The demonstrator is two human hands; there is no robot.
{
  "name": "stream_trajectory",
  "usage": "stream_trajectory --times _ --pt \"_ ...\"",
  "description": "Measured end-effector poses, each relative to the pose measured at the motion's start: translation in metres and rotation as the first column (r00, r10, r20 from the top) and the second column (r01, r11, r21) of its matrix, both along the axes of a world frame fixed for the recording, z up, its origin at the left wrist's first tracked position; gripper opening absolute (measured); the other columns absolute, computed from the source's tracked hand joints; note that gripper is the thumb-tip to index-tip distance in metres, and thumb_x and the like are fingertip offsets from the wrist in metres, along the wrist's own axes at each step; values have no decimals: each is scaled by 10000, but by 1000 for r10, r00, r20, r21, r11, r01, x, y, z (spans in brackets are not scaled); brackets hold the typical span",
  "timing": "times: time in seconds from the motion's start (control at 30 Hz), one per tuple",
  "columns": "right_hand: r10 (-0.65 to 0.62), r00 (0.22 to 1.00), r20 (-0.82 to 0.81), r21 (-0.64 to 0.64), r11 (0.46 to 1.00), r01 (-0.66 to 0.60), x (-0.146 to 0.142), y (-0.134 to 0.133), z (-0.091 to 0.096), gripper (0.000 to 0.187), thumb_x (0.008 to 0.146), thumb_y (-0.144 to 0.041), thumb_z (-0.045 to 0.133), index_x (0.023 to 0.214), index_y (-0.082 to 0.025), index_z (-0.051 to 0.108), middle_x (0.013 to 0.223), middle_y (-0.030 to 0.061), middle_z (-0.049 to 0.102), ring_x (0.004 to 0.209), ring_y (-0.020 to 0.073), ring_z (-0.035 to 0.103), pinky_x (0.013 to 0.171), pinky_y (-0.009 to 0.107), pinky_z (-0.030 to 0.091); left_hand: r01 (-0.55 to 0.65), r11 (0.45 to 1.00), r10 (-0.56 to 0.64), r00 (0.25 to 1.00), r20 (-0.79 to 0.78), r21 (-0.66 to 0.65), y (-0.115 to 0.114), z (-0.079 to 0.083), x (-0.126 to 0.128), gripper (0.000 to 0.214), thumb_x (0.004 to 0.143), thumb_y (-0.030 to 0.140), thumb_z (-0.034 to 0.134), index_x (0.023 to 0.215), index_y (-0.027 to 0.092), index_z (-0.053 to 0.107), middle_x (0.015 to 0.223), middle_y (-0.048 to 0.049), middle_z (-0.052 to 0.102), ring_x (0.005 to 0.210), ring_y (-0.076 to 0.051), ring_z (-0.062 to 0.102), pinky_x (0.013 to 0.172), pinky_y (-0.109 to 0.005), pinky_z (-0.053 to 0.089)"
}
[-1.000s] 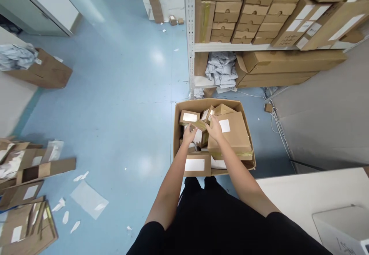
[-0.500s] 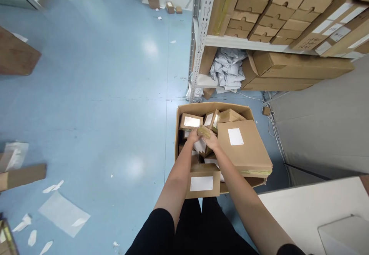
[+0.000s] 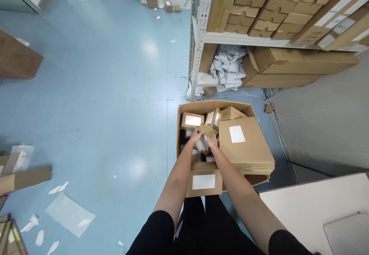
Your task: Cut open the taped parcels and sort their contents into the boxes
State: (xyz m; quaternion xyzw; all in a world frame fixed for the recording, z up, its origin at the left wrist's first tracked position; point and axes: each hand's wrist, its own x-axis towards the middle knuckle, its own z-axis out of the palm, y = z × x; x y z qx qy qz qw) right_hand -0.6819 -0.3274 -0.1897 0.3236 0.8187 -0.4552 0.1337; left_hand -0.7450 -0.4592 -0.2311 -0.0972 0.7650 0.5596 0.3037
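Observation:
Both my hands are on a small taped cardboard box (image 3: 208,130) inside a large open carton (image 3: 179,132). My left hand (image 3: 196,135) grips its left side, and my right hand (image 3: 212,141) holds its right side. White-labelled parcels lie around it: a small box (image 3: 192,120) to the upper left, another small box (image 3: 212,117) behind, and a big flat box (image 3: 248,143) resting on the carton's right part. Near my body, a labelled box (image 3: 204,182) sits at the carton's front edge. Parcels beneath my hands are partly hidden.
Beyond the carton stands a metal shelf (image 3: 219,38) with stacked boxes and grey plastic mailers (image 3: 228,66). To the right are a grey wall (image 3: 323,120), cables and a white table (image 3: 305,201). Paper scraps and boxes lie on the blue floor (image 3: 115,132) at left.
The small taped box has tilted and shows more of its side, with my right hand slightly lower. The whole view has shifted a little.

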Motion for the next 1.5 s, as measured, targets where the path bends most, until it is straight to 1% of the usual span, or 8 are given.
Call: stream_trajectory --times 0.1,0.23,0.5,0.77,0.9,1.23,1.37,1.5 --pt "-217 963 159 12 976 218 0 -4 12 574 956 -354 507 1498 -165 502 1369 160 689 1260 344 647 1092 459 491 24 1000 -24 1000 -2 16 -6 13 -5 498 858 429 763 1291 194 692 1305 -153 755 1213 -290 700 1018 -403 553" --pt "-218 971 104 -42 974 223 1 -17 39 711 928 -282 525 1618 -201 373 1441 120 672 1296 316 640 1106 412 496 7 997 -11 999 -43 -76 -32 40 10 456 775 410 851 1159 196 732 1180 -133 784 1089 -308 740 965 -416 579" --pt "58 983 -176 -125 989 -81 13 -33 80 718 765 -168 582 1482 -216 603 1365 97 701 1328 287 631 1178 406 459 -203 950 170 974 -152 -236 -93 106 66 567 852 360 783 1361 202 590 1045 -65 776 947 -228 758 908 -367 583" --pt "295 955 -27 -105 949 -296 65 -45 73 624 679 -101 765 1299 -150 726 1253 170 755 1232 386 693 1102 483 522 43 754 4 998 69 -655 -105 138 115 502 692 221 866 1158 186 683 1256 -204 736 1200 -375 697 945 -405 540" --pt "380 925 -7 -97 920 -379 69 -45 81 674 735 -157 794 1398 -154 671 1372 183 711 1319 383 653 1145 487 497 125 694 -84 992 92 -709 -99 145 124 535 794 271 812 1303 199 663 1395 -212 670 1287 -380 652 998 -432 536" --pt "202 862 -465 -61 964 -259 2 32 114 757 889 -305 661 1622 -230 485 1606 103 548 1478 299 516 1253 479 402 -22 893 -175 903 -392 -449 -57 152 38 631 956 314 668 1554 176 524 1573 -162 551 1460 -305 533 1228 -390 413" --pt "134 872 -470 -53 982 -179 -40 78 112 771 878 -315 666 1623 -234 486 1643 93 508 1516 305 476 1272 492 374 36 912 -186 924 -333 -409 -22 141 -2 719 944 344 697 1601 167 466 1640 -165 495 1508 -319 485 1240 -388 389" --pt "152 906 -395 -78 977 -197 -84 80 89 797 860 -307 687 1627 -255 477 1636 70 524 1536 283 456 1291 466 347 20 897 -108 979 -174 -442 -9 114 -32 828 906 340 748 1632 140 403 1690 -197 426 1554 -337 426 1252 -387 354"
